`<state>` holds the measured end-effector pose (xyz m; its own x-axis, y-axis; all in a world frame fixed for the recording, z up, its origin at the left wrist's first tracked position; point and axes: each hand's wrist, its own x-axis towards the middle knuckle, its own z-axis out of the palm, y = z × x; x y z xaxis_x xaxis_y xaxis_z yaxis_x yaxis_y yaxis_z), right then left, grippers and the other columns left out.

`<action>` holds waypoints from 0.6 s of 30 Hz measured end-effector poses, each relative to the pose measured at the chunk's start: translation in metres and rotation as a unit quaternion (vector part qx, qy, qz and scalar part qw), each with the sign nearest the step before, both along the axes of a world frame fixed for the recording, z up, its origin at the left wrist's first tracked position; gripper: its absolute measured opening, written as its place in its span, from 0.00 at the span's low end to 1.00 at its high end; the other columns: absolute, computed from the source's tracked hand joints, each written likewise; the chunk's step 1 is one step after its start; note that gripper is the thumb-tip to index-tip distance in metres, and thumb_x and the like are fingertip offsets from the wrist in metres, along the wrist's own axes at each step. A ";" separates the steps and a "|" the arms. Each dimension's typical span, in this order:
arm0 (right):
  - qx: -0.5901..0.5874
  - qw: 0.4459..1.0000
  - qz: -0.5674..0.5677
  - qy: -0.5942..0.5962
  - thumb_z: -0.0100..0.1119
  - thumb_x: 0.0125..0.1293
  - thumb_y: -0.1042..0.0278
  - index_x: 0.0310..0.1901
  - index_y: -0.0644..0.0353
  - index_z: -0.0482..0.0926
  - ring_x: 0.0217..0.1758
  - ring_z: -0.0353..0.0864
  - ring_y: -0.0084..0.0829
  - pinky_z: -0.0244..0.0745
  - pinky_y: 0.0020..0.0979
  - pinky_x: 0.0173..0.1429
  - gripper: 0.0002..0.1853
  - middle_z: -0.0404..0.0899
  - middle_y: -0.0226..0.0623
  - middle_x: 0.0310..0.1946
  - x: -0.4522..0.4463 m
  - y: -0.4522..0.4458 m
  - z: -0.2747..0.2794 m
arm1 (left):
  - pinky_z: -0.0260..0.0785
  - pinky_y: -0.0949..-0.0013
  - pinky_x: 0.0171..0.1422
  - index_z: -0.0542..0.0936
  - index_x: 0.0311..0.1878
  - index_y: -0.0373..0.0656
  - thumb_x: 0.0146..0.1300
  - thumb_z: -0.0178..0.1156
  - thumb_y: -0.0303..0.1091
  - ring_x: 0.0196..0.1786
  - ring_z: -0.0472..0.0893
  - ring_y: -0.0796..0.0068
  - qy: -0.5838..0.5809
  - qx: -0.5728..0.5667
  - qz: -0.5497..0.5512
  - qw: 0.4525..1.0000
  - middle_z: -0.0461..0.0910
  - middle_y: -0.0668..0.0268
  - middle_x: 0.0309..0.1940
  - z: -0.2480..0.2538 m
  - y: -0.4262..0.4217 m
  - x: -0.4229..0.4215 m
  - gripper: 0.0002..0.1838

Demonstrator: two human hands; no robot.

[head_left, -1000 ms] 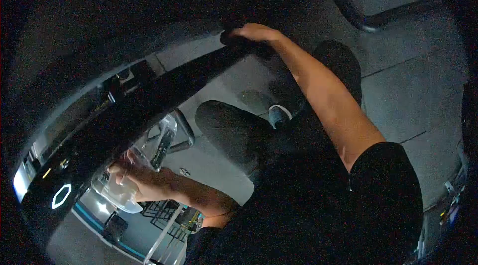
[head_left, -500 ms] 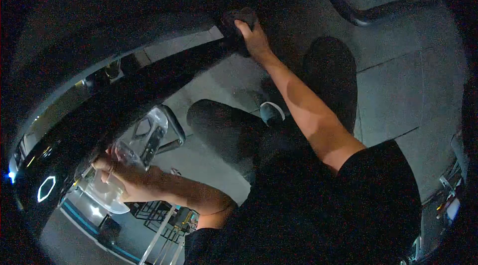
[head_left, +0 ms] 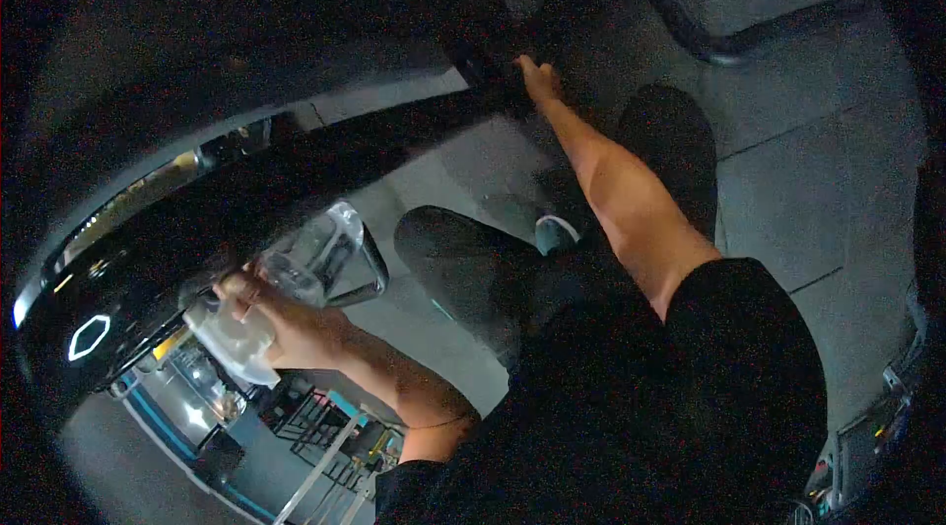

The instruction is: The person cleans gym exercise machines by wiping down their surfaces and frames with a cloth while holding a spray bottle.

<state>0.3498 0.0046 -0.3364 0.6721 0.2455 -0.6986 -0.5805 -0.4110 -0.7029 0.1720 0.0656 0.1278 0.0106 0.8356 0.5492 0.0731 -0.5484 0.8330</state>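
My left hand [head_left: 251, 303], at the lower left, is closed around a pale translucent container [head_left: 235, 340], whose exact kind is blurred. A clear plastic piece [head_left: 296, 274] shows just beyond my fingers; whether it belongs to the container I cannot tell. Both are close beside a glossy black curved panel [head_left: 128, 303] with a hexagonal light reflection. My right arm stretches to the top centre, where my right hand [head_left: 540, 81] is closed at the panel's dark far end. Whatever lies in those fingers merges with the shadow.
Below me is a grey tiled floor [head_left: 788, 170]. A bent metal tube frame [head_left: 724, 50] stands at the upper right, another [head_left: 372, 259] near my left knee [head_left: 434, 229]. My right knee [head_left: 670, 121] is beside my right arm. Dark racks [head_left: 296, 417] appear at the lower left.
My right hand has shifted right and slightly down in view; the dark item seen in it earlier is no longer distinct. My left hand and the container have moved slightly up and right.
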 end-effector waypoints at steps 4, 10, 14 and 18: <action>0.182 0.980 0.030 -0.072 0.60 0.64 0.45 0.52 0.66 0.84 0.52 0.83 0.39 0.72 0.39 0.60 0.29 0.86 0.49 0.46 0.003 -0.007 0.133 | 0.77 0.67 0.54 0.76 0.58 0.27 0.68 0.68 0.35 0.47 0.83 0.71 0.192 0.052 0.112 0.974 0.83 0.56 0.48 -0.002 -0.020 0.015 0.23; 0.507 0.859 -0.044 -0.058 0.60 0.70 0.56 0.54 0.64 0.81 0.51 0.81 0.34 0.72 0.40 0.61 0.20 0.85 0.36 0.49 -0.062 -0.027 0.376 | 0.74 0.66 0.59 0.80 0.59 0.30 0.68 0.68 0.33 0.52 0.82 0.69 0.256 0.047 0.084 0.962 0.84 0.56 0.53 -0.007 -0.018 -0.001 0.21; 0.453 0.877 0.025 -0.157 0.56 0.73 0.62 0.62 0.65 0.75 0.56 0.78 0.39 0.69 0.42 0.66 0.21 0.80 0.43 0.55 -0.074 -0.005 0.277 | 0.72 0.73 0.38 0.86 0.45 0.35 0.64 0.71 0.31 0.34 0.79 0.81 0.256 0.010 0.034 0.966 0.84 0.68 0.33 0.009 -0.023 -0.006 0.10; 0.355 0.931 0.014 -0.078 0.46 0.78 0.54 0.63 0.67 0.75 0.62 0.74 0.35 0.67 0.38 0.67 0.25 0.77 0.37 0.60 -0.041 -0.031 0.183 | 0.68 0.74 0.30 0.88 0.36 0.36 0.63 0.73 0.33 0.24 0.74 0.84 0.229 0.116 0.013 0.967 0.81 0.71 0.23 -0.013 -0.005 -0.010 0.08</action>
<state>0.3083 -0.0263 -0.1531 0.7383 0.6276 -0.2471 -0.4438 0.1762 -0.8786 0.1620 0.0605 0.1147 0.2769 0.6942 0.6644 0.4207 -0.7092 0.5657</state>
